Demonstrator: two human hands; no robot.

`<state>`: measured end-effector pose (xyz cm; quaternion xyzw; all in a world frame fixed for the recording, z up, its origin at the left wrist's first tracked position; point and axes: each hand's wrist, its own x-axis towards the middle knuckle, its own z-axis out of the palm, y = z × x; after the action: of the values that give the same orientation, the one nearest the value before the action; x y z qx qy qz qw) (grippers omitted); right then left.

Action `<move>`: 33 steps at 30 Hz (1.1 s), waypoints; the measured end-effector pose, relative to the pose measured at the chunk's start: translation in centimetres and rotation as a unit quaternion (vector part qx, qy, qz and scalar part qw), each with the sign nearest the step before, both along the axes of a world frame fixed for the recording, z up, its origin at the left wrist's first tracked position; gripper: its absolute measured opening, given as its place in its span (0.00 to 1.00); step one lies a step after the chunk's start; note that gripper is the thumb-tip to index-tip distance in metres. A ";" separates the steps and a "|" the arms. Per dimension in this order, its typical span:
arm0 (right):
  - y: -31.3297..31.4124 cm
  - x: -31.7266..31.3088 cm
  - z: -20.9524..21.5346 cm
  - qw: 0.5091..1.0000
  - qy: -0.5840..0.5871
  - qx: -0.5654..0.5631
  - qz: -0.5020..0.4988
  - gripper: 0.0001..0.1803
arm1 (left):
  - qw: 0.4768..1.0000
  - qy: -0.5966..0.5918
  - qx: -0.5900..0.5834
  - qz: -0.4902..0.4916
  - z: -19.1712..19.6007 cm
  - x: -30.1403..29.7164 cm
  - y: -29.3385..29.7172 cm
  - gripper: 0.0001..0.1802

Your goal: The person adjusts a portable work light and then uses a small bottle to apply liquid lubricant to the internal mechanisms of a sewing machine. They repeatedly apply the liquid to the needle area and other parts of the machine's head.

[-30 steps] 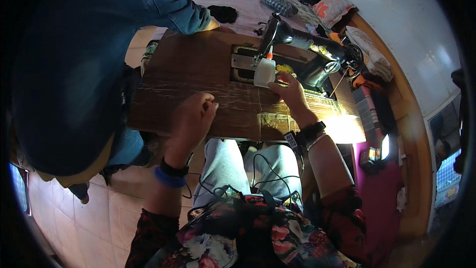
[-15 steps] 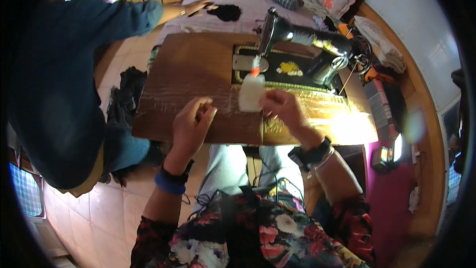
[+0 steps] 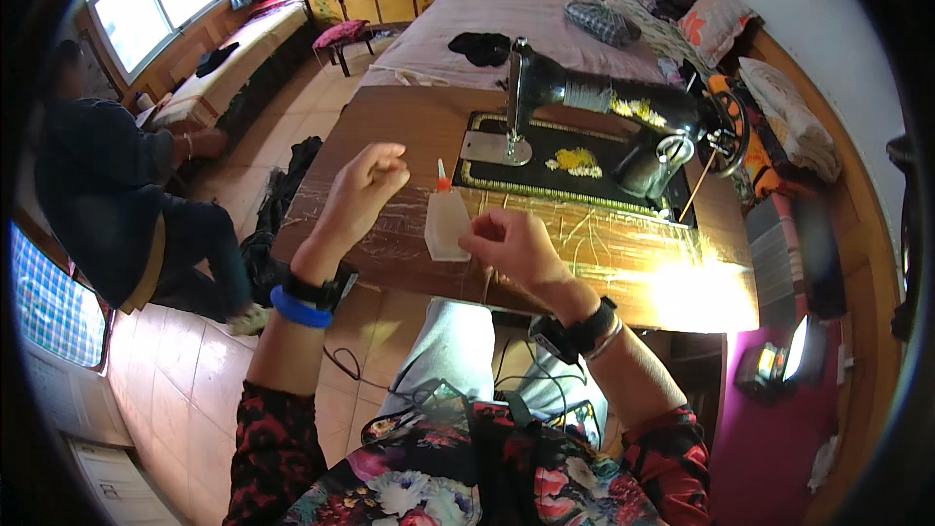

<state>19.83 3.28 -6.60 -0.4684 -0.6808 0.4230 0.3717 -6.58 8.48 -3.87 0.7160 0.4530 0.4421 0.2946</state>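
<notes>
Bottle (image 3: 447,226), one only, flat-sided and of translucent white plastic, with one orange-red collar (image 3: 444,184) and one narrow pale nozzle (image 3: 440,169), is just left of the frame's centre, nozzle upward. The person's two bare hands flank it. The right hand (image 3: 518,245) grips its right edge between thumb and bent fingers; the fingertips behind it are hidden. The left hand (image 3: 364,187), to its upper left and apart from it, is loosely curled; its palm is turned out of sight, so whether it is closed on anything cannot be told.

Beneath is one brown wooden worktop (image 3: 414,117), its left edge partly covered by the left forearm; whether the bottle's base touches it is unclear. One black sewing machine with yellow floral decoration (image 3: 579,91) stands right of centre; its needle is too small to make out. White glare blots out the worktop's right end. One other person in dark clothing (image 3: 107,175) sits at far left, partly lost in the frame's dark rim.
</notes>
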 end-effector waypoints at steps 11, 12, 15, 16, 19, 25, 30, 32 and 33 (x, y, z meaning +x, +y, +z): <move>0.0 2.4 0.8 0.974 0.118 -0.155 0.117 0.12 | 0.964 -0.125 -0.197 -0.126 3.7 8.0 12.5 0.19; 0.0 2.4 0.8 0.971 0.111 -0.179 0.114 0.12 | 0.954 -0.142 -0.212 -0.156 3.4 8.2 13.1 0.19; 0.1 2.4 0.7 0.968 0.134 -0.180 0.113 0.13 | 0.918 -0.191 -0.250 -0.241 2.0 8.8 13.7 0.17; 0.1 2.4 0.7 0.966 0.143 -0.189 0.108 0.13 | 0.910 -0.208 -0.253 -0.254 1.6 9.0 13.7 0.15; 0.1 2.4 0.8 0.963 0.153 -0.200 0.096 0.13 | 0.886 -0.270 -0.261 -0.273 0.9 8.4 13.5 0.11; 0.0 1.5 1.2 0.972 0.117 -0.203 0.031 0.12 | 0.906 -0.309 -0.194 -0.214 1.8 2.6 15.0 0.08; 1.1 -0.1 0.9 0.993 0.014 -0.111 -0.021 0.12 | 0.982 -0.121 -0.123 -0.071 1.0 1.0 15.8 0.12; 1.7 -0.4 0.6 0.996 -0.046 -0.064 -0.046 0.15 | 0.979 -0.170 -0.101 -0.046 0.7 1.3 15.9 0.13; 1.9 -0.4 0.5 0.996 -0.041 -0.061 -0.047 0.15 | 0.981 -0.168 -0.095 -0.012 0.6 1.5 16.0 0.16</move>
<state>19.45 5.21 -6.07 -0.5387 -0.6458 0.4258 0.3339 -5.10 24.48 -3.25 0.6060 0.4280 0.5075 0.4382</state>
